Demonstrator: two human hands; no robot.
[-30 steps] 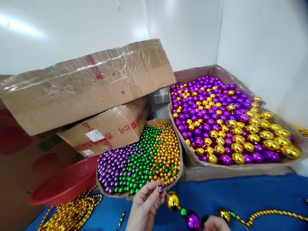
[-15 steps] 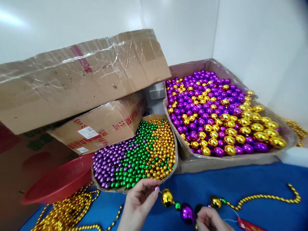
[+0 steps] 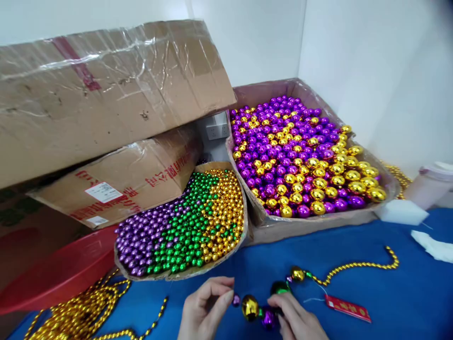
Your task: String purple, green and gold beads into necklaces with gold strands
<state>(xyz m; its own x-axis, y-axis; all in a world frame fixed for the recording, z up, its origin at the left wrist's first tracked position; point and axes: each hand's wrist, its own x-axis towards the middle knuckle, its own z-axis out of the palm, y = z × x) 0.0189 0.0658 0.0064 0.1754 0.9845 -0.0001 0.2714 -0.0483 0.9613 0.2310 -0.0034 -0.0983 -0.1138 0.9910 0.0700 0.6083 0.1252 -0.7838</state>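
Observation:
My left hand is closed in a pinch beside a small purple bead, at the left end of a bead necklace. What its fingertips grip, perhaps the string, is too fine to make out. Right of that bead come a large gold bead, a small green one and a large purple bead. My right hand pinches the necklace near a large green bead, partly covering it. Beyond, the strand runs through another gold bead into a gold bead chain. A red tag hangs there on white thread.
A box of small purple, green and gold beads stands ahead. A larger box of purple and gold beads is behind right. Cardboard boxes, a red basin and gold bead chains lie left; a bottle stands right.
The view has swung right, so the boxes sit further left. The small purple bead, earlier between my left fingertips, now hangs just right of them. My hands are closer together.

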